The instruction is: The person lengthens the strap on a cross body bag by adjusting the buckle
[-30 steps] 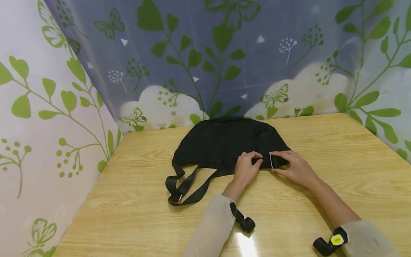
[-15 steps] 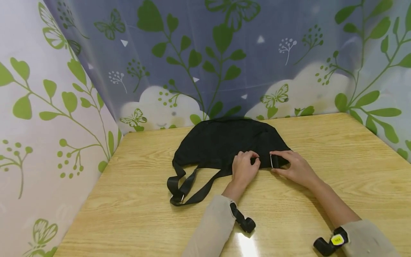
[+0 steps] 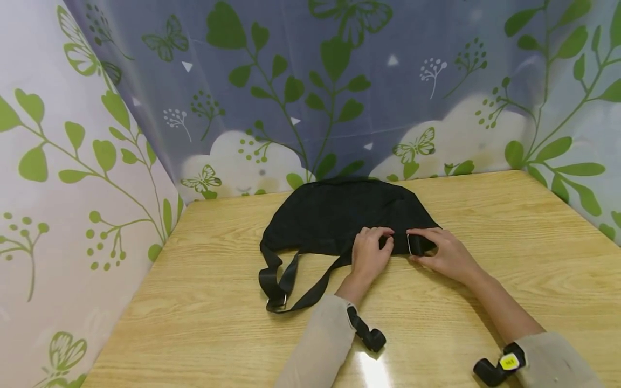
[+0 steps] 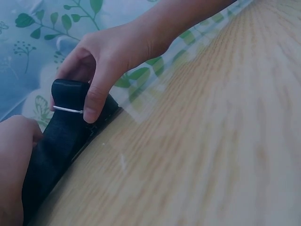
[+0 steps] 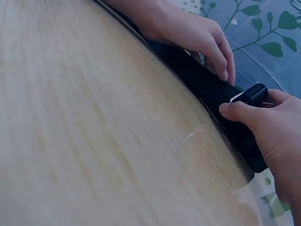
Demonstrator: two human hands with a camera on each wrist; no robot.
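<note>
A black waist bag (image 3: 339,210) lies flat on the table, its curved side toward the back wall. Along its near edge runs a black webbing strap (image 4: 49,150). My right hand (image 3: 448,253) pinches a metal slide buckle (image 3: 410,244) at the bag's right end, thumb and fingers on opposite edges; a short webbing loop stands up through it in the left wrist view. Just to the left, my left hand (image 3: 371,253) holds the strap with curled thumb and fingers, partly hiding it. A second metal buckle (image 3: 285,300) sits on the loose strap loop (image 3: 308,296) at the left.
The wooden table (image 3: 194,323) meets a patterned cloth backdrop (image 3: 271,108) right behind the bag. Another patterned cloth (image 3: 63,161) rises along the left side. Black camera straps (image 3: 368,334) circle both wrists over beige sleeves (image 3: 317,342).
The loose loop and its buckle at the left have slid rightward across the table. My left hand has shifted slightly left along the strap, while my right hand stays at the slide buckle.
</note>
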